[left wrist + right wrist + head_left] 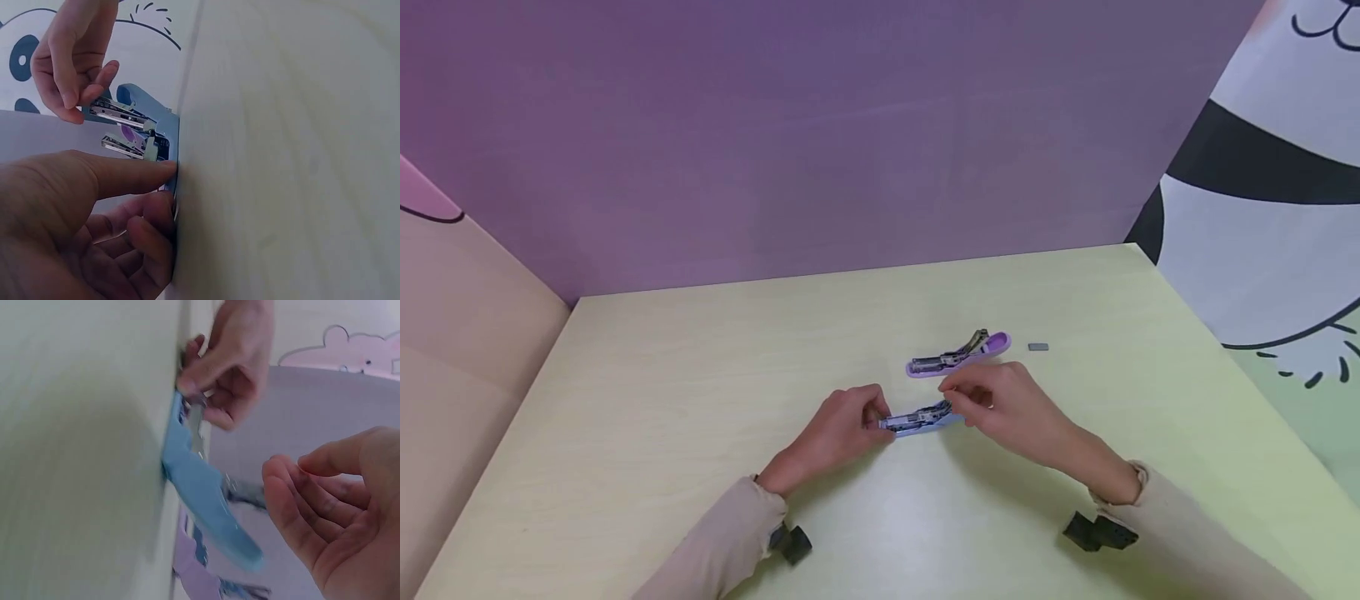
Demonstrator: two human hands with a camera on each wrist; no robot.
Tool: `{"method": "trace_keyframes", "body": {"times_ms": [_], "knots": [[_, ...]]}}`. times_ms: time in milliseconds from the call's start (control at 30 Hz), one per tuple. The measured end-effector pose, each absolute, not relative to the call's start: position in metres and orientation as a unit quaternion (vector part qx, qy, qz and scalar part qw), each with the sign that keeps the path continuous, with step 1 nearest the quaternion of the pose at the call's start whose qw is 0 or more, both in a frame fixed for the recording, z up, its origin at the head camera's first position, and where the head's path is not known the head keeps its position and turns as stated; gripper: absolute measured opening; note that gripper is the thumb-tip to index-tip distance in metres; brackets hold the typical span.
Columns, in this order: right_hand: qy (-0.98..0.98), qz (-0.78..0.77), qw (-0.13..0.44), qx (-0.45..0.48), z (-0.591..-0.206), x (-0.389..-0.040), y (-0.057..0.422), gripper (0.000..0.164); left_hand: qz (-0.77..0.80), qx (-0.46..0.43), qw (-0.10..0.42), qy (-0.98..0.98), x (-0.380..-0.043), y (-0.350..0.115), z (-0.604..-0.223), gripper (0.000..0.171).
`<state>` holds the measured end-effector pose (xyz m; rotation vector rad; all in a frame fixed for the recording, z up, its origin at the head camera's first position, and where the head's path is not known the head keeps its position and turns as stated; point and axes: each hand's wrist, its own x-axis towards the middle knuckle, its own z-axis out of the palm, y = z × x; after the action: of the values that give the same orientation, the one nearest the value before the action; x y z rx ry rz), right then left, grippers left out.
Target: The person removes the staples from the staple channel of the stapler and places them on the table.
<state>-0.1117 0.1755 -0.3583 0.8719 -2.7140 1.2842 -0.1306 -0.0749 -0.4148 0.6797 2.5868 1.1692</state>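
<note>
A light blue stapler [925, 419] lies opened out on the table, its metal inner parts facing up. At its left end, my left hand [842, 427] pinches the base between thumb and fingers, as the left wrist view also shows at the blue edge. My right hand [1011, 412] is at the other end, thumb and fingertips drawn together at the tip of the raised metal arm [244, 492]. Those fingers cover the arm's tip. Behind it lies a purple stapler [997, 343], opened the same way, near the right knuckles and untouched.
A small grey staple strip [1038, 347] lies right of the purple stapler. The pale wooden table [700, 358] meets a purple wall [850, 150] at the back. Small black cameras [1101, 532] hang at both sleeves.
</note>
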Motion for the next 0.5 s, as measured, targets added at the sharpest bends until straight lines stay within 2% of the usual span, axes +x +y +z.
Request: {"method": "trace_keyframes", "body": {"times_ms": [333, 500], "knots": [[-0.885, 0.355, -0.048, 0.297, -0.368, -0.107, 0.145, 0.012, 0.403, 0.234, 0.098, 0.879, -0.130, -0.075, -0.415, 0.015], [-0.901, 0.297, -0.042, 0.312, -0.375, -0.104, 0.131, 0.012, 0.404, 0.238, 0.092, 0.879, -0.130, -0.074, -0.416, 0.015]]}}
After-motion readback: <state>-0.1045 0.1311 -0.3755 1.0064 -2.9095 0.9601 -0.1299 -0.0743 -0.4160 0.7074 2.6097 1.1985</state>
